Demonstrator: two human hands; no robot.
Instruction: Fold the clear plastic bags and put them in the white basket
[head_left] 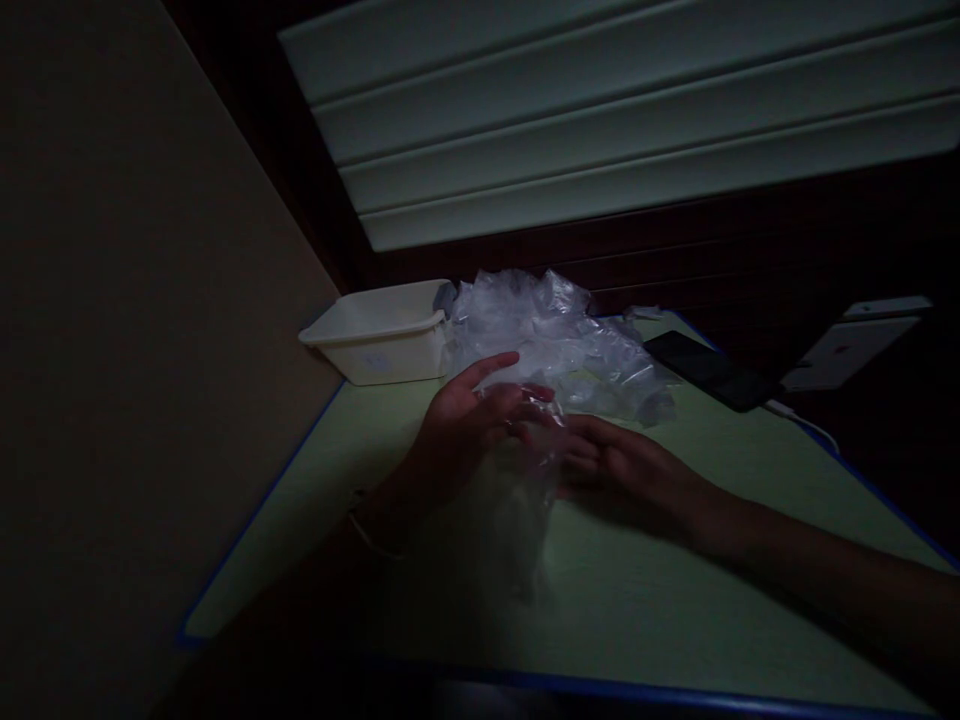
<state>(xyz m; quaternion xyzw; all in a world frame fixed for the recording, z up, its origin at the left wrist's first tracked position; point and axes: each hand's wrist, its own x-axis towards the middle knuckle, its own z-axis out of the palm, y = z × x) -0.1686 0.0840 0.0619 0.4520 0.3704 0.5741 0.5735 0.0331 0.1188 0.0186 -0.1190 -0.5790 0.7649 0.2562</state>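
Note:
A clear plastic bag [525, 530] hangs from both hands over the middle of the table, its lower part blurred. My left hand [472, 420] grips its upper part, with the thumb raised and the other fingers bent over the plastic. From the right, my right hand [611, 455] holds the bag's side with curled fingers; its fingertips are partly hidden behind the plastic. Just beyond the hands lies a heap of crumpled clear plastic bags [525, 320]. Whether anything is inside the held bag I cannot tell in the dim light.
A cream plastic bin [382, 355] stands at the back left beside the heap. A dark phone [709, 370] lies at the right edge, near a white cable [814, 428] and a white box [855, 350]. Blue edging runs round the pale green table [675, 620].

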